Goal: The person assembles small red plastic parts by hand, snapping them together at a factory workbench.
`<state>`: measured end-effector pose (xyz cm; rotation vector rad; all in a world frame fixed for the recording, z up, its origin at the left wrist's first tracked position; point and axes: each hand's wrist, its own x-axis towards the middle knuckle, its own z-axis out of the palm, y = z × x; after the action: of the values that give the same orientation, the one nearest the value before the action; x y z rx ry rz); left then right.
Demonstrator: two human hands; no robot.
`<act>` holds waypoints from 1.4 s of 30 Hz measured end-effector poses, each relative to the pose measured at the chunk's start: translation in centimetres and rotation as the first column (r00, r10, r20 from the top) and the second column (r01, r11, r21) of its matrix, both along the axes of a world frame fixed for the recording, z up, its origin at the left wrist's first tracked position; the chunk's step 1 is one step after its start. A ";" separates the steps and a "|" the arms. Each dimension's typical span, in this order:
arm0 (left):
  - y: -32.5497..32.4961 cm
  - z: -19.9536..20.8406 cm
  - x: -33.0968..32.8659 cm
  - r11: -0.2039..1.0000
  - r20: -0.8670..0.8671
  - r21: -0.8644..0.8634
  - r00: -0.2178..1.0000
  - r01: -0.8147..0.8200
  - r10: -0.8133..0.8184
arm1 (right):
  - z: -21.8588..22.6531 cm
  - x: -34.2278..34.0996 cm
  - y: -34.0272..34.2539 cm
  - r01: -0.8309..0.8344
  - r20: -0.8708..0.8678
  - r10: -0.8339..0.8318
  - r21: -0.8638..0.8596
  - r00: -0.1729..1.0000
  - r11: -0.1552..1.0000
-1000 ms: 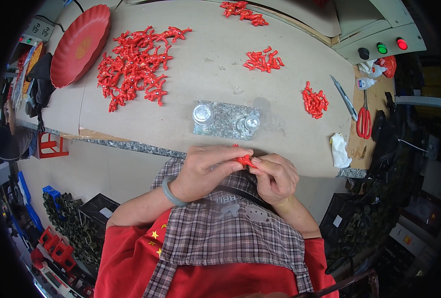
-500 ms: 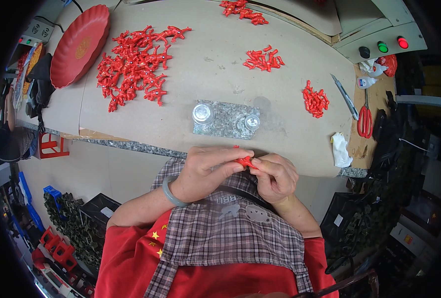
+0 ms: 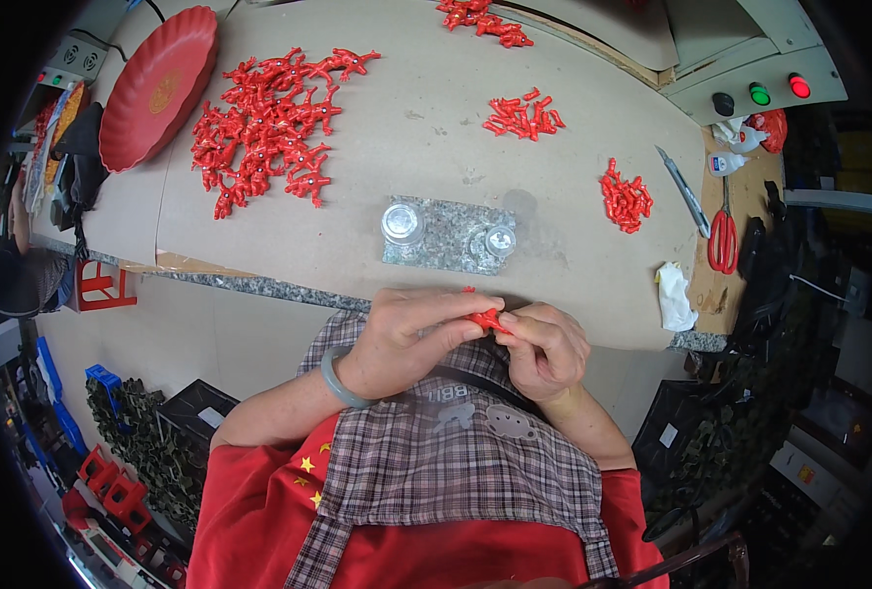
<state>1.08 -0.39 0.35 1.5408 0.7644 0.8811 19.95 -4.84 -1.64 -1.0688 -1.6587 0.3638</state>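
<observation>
Between my two hands, just off the table's front edge, is a small glossy red plastic figure [image 3: 486, 319], mostly covered by fingers. My left hand [image 3: 407, 329], with a pale bangle at its wrist, closes around it from the left. From the right, the thumb and forefinger of my right hand [image 3: 549, 353] pinch its end; whether a separate small part is in that pinch I cannot tell. Beyond my hands lies a speckled stone slab [image 3: 441, 240] bearing two small clear round containers, a larger one [image 3: 402, 224] and a smaller one [image 3: 499, 241].
A heap of red figures [image 3: 269, 133] lies left of the slab, beside a red scalloped tray [image 3: 151, 108]. Small red pieces form two piles, one farther back [image 3: 522, 116], one right [image 3: 626, 196]. A utility knife [image 3: 683, 191], red-handled scissors [image 3: 723, 240] and a white crumpled tissue [image 3: 675, 296] lie at right.
</observation>
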 end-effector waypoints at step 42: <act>0.2 0.4 -0.3 0.996 -0.071 -0.081 0.997 0.032 -0.038 | 1.4 0.7 0.7 -0.058 0.273 0.063 -0.026 0.960 0.998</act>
<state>0.77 -0.21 0.78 1.5180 0.8132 0.7634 20.66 -4.15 -0.23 -1.1220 -1.9403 0.2794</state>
